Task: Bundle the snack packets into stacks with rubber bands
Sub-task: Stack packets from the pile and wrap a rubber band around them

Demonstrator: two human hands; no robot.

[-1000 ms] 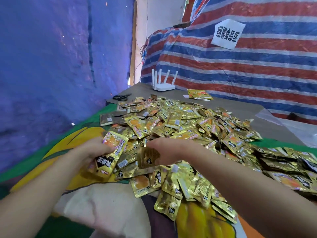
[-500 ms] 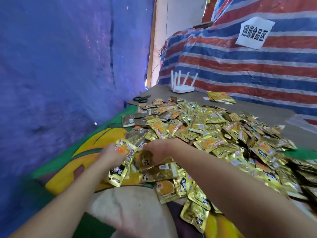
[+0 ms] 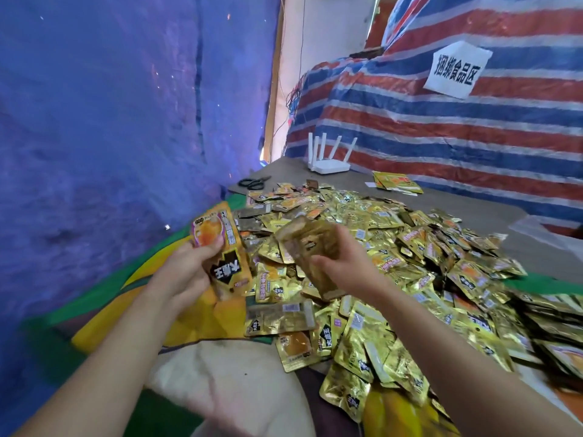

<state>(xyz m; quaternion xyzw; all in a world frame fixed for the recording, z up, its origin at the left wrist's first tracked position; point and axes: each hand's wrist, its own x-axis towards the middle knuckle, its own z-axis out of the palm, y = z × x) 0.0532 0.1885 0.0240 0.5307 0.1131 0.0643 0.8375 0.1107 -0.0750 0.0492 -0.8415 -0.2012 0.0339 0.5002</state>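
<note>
A person's two bare forearms reach forward over a large heap of shiny gold foil snack packets [image 3: 378,247] spread across a table. The left hand [image 3: 186,272] is raised just left of the heap, its thumb and curled fingers gripping an orange and gold snack packet with a black label [image 3: 220,247], held upright and tilted slightly. The right hand [image 3: 344,263] is lifted above the near edge of the heap, fingers curled around a brownish translucent snack packet [image 3: 309,247], which is motion-blurred. The two held packets are close together but apart. Beyond the heap, on the grey tabletop [image 3: 473,212], stand a white router with four upright antennas [image 3: 329,156], black-handled scissors [image 3: 254,183] to its left, and a separate small stack of gold packets [image 3: 396,181] to its right. A colourful green and yellow printed cloth [image 3: 132,298] lies under the near side of the heap.
</note>
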